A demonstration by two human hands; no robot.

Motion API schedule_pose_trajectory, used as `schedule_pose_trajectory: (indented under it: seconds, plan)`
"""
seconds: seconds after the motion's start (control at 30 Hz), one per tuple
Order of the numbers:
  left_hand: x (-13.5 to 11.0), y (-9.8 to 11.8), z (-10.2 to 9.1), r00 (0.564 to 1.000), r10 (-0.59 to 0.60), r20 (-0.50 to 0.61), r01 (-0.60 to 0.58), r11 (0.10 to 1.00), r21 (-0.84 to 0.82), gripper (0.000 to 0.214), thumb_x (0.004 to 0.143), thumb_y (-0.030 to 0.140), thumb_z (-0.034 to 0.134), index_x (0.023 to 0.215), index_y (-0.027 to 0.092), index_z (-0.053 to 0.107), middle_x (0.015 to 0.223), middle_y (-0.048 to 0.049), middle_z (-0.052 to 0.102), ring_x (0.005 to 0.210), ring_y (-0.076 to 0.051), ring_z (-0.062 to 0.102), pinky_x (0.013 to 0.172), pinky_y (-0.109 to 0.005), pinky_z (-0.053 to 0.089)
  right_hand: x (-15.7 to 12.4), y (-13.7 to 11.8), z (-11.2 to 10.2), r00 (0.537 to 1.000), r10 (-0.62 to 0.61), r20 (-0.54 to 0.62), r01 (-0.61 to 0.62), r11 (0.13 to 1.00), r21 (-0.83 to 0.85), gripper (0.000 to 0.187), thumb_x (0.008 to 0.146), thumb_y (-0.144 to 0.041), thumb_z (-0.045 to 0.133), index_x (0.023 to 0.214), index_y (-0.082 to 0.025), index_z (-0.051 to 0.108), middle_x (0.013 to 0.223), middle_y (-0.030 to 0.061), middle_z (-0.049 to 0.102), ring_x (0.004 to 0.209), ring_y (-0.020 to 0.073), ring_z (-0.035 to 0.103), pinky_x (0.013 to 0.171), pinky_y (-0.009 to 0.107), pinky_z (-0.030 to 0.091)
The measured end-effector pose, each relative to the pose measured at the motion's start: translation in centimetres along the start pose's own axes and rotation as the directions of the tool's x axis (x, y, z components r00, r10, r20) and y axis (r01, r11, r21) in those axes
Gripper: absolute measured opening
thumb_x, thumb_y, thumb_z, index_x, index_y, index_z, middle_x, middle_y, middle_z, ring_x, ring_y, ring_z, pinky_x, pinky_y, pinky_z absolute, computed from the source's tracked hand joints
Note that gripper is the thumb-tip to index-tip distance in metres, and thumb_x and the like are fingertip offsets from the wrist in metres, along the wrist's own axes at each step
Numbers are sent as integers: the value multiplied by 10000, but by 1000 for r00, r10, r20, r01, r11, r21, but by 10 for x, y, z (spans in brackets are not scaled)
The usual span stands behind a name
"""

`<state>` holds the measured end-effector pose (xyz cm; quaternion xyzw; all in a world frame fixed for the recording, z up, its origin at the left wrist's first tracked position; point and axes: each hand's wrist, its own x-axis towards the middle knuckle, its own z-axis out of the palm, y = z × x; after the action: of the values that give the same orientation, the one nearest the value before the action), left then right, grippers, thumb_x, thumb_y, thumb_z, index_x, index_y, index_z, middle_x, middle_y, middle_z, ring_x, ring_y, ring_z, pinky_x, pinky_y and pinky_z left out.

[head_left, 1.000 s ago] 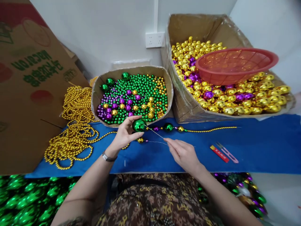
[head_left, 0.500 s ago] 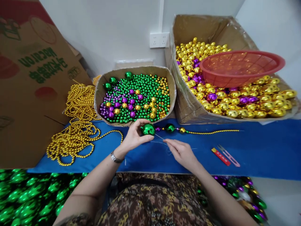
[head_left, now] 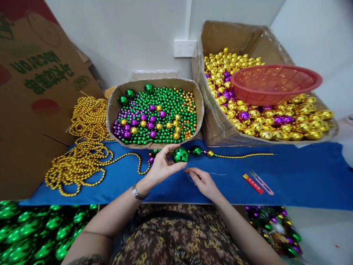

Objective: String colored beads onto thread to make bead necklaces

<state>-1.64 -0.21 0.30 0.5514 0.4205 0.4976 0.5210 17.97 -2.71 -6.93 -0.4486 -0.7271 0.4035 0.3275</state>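
Green and shiny, the large bead [head_left: 180,155] sits pinched between the thumb and fingers of the left hand [head_left: 162,166], just above the blue cloth [head_left: 303,176]. The strand [head_left: 220,154] it heads runs rightward along the cloth, its long axis level, toward the gold tail. The right hand [head_left: 202,181] pinches a thin thread [head_left: 217,173] just beside the bead.

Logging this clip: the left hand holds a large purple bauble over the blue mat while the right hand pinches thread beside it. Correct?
Not quite. The head view shows the bauble in the left hand is green, not purple. The right hand does pinch thread over the blue mat.
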Motion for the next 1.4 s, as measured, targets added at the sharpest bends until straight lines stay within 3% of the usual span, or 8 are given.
schedule_pose_trajectory:
  seconds: [0.23,0.37,0.47,0.57,0.67,1.13,1.3,1.4]
  plan:
    - [-8,2,0,968,157,-198,-148,987,58,518,710,284,785,1177,236,567,1117,-55,620,985,-198,610,856,-318,507,-3,0,-39,995,5,-100,-19,990,-139,299,978,-307,404,1006,-219,688,1010,25,740,928,169,692,818,271,519]
    - [-15,-9,39,966,-36,257,12,996,93,558,690,294,798,1201,228,584,1111,-61,644,986,-227,620,888,-358,508,-8,0,-90,976,26,-218,-78,969,-233,294,977,-296,417,1056,-187,678,1076,26,720,1007,155,660,886,262,471]
    - [-24,-30,96,765,-201,612,96,975,200,519,711,329,778,1190,219,611,1079,-74,675,963,-252,634,905,-424,507,-8,-4,-117,966,10,-258,-86,955,-284,302,983,-292,415,1082,-159,667,1058,21,713,943,131,654,846,238,453]
    - [-33,-53,148,643,-182,744,113,983,143,562,687,358,792,1201,210,619,1190,-126,644,1007,-292,630,916,-483,507,-6,-15,-125,969,-3,-249,-81,943,-324,299,984,-271,413,1094,-138,658,1046,22,704,926,118,640,823,223,434]
    - [-34,-66,165,629,-161,761,223,975,22,658,704,345,782,1312,250,549,1413,-163,468,977,-284,649,817,-455,562,-8,-21,-122,974,-31,-223,-47,941,-336,301,988,-269,404,1108,-136,645,1052,20,697,946,111,629,824,215,426]
    - [-18,-13,14,823,-303,481,144,929,340,379,769,386,722,1109,221,684,1057,-92,717,914,-250,685,762,-342,592,-26,-20,-109,977,-2,-213,-45,976,-213,324,983,-304,399,1105,-164,664,1040,13,715,897,108,655,830,221,470]
    - [12,42,-40,976,-131,176,68,942,329,278,763,373,732,980,200,724,871,-67,738,761,-210,684,679,-314,583,-27,-35,-90,981,-3,-196,-25,990,-141,292,964,-305,439,1008,-208,710,999,28,743,914,169,704,837,265,545]
    - [66,53,-94,983,133,-124,-80,930,358,278,764,376,728,951,171,714,779,-47,703,687,-157,635,659,-275,542,-16,-18,-80,984,-49,-172,23,989,-149,268,942,-339,484,977,-233,728,899,33,758,830,196,725,722,249,585]
